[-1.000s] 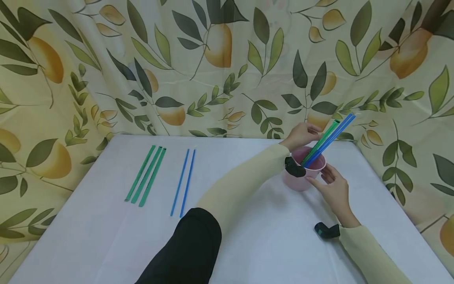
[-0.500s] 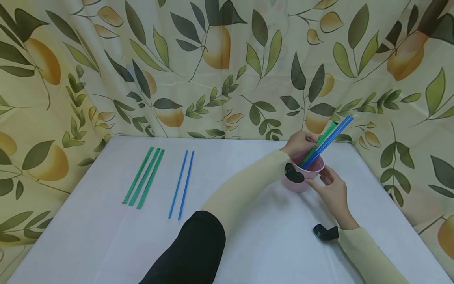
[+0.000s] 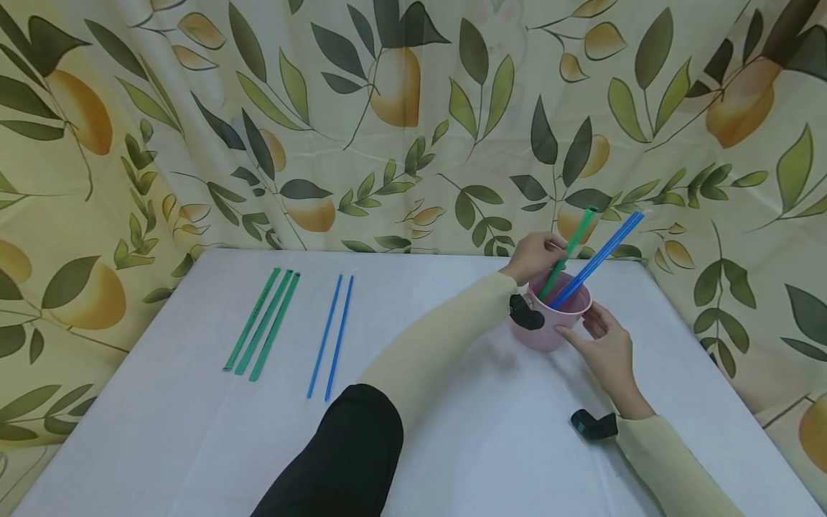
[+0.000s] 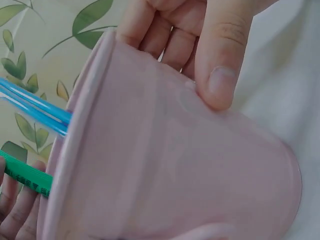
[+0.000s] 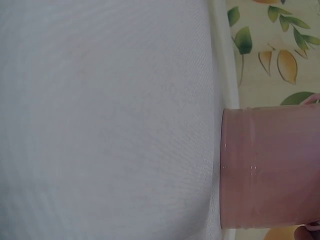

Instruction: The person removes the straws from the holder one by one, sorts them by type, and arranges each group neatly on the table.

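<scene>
At the right of the table, a pink cup holds blue straws and a printed green straw, all leaning out over the rim. My left hand is behind the far rim and pinches the green straw; its fingers show beside that straw in the left wrist view. My right hand grips the cup's right side, its thumb pressed on the wall near the rim. In the right wrist view the cup shows from the side, that hand mostly out of frame. The straws' lower ends are hidden inside.
On the white table, 3 green straws lie side by side at the left. Two thin blue straws lie to their right. A leaf-patterned curtain hangs behind the table. My left sleeve crosses the middle.
My left hand has shifted slightly left with the green straw, which now stands apart from the blue straws and more upright. My right hand stays on the cup.
</scene>
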{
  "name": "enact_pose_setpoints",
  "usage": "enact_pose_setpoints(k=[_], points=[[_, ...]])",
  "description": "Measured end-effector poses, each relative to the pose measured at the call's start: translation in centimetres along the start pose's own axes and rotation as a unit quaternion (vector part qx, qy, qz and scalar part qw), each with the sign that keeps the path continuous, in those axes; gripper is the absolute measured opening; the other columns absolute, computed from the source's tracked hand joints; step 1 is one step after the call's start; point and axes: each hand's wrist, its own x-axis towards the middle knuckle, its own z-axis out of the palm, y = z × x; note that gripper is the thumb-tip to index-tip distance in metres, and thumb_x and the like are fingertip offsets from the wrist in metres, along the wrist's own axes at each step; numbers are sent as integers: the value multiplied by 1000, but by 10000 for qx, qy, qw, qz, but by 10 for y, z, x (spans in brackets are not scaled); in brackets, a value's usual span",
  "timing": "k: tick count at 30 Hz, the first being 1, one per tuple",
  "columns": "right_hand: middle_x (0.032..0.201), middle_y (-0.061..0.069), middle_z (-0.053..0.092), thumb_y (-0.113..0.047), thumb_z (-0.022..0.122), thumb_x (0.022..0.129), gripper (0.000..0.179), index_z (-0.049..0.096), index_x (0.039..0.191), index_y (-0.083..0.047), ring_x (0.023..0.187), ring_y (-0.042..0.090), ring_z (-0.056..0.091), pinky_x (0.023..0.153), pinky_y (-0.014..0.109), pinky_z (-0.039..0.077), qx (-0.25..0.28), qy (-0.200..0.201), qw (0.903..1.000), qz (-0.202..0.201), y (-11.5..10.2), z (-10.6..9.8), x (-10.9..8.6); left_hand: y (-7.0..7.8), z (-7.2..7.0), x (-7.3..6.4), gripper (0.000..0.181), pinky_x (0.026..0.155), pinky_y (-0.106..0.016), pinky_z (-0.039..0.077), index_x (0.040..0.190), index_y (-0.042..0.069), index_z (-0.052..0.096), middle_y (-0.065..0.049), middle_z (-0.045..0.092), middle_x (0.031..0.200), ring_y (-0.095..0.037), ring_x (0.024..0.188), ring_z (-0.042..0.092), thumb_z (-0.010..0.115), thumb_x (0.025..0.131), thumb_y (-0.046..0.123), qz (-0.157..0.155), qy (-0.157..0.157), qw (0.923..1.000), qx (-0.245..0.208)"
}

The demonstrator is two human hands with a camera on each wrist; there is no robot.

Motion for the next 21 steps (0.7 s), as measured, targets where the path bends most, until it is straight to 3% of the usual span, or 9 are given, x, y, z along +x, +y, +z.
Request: enact_pose_setpoints(k=[4,8,16,21], points=[[144,21,42,-33,71,83,77,34,144,-5,129,38,45,101,43,39,22,30,10000,22,-1,1,0,1,-5,0,16,61,-12,51,105,3,65,-11,70,96,-18,79,69,60,91,9,49,68,9984,-564],[143,21,44,-32,73,81,77,37,143,-5,128,36,46,101,36,41,95,146,9998,31,0,2,0,5,-10,1,16,64,-17,56,105,0,63,-13,68,98,-19,78,69,59,92,8,186,62,9963,-840],[142,22,44,-44,72,79,82,36,144,-9,128,37,46,100,25,42,-76,135,9998,-100,19,5,7,16,-24,2,16,65,-18,56,106,2,63,-11,67,99,-17,79,70,58,93,9,471,71,9941,-975],[144,21,43,-43,72,79,82,35,145,-12,129,36,45,102,30,42,22,106,9999,-93,28,7,12,28,-36,4,18,64,-16,56,108,1,63,-12,66,101,-19,81,70,57,93,8,628,188,9908,-1180]])
